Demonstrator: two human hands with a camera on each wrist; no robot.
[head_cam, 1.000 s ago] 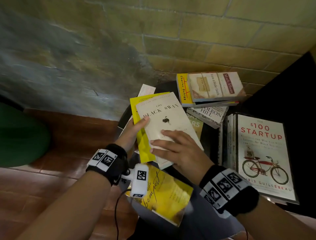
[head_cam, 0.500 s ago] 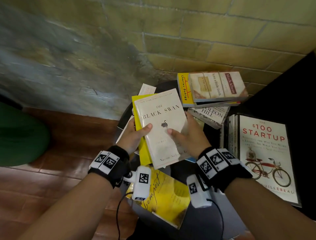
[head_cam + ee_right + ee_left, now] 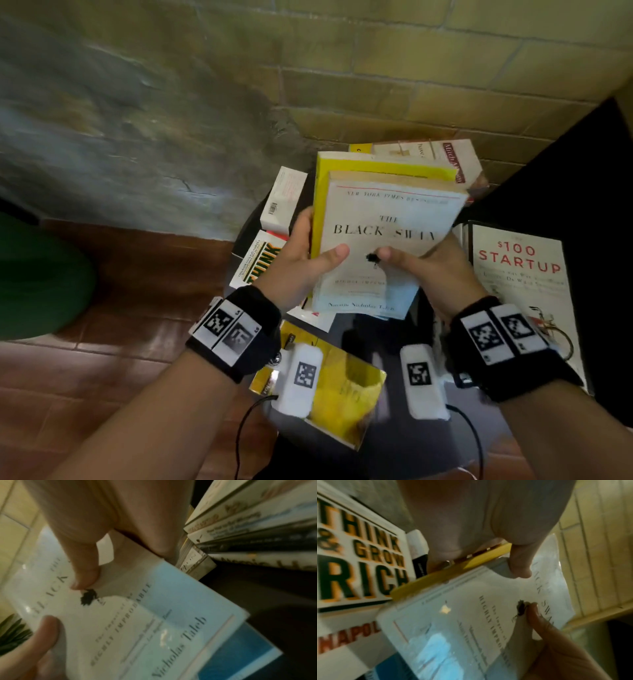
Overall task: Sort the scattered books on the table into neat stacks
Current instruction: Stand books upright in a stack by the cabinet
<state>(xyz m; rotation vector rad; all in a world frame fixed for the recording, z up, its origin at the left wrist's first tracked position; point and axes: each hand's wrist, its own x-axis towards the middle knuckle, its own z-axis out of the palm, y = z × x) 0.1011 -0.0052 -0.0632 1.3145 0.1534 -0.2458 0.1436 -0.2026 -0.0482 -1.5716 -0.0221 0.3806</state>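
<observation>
Lifted higher than half a second ago, the white Black Swan paperback point(image 3: 383, 240) and the yellow book point(image 3: 376, 166) beneath it are above the dark table point(image 3: 394, 445). Left hand point(image 3: 301, 260) grips at 9 o'clock, right hand point(image 3: 431, 267) at 3 o'clock, thumbs clamped on the cover. A white Think & Grow Rich book point(image 3: 260, 263) lies at 8 o'clock.

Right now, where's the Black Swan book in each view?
Head: Black Swan book at centre, held up by both hands.
Left wrist: Black Swan book fills the lower middle.
Right wrist: Black Swan book spans centre and lower left.
Shared landmark: the black swan emblem by the thumbs.
</observation>
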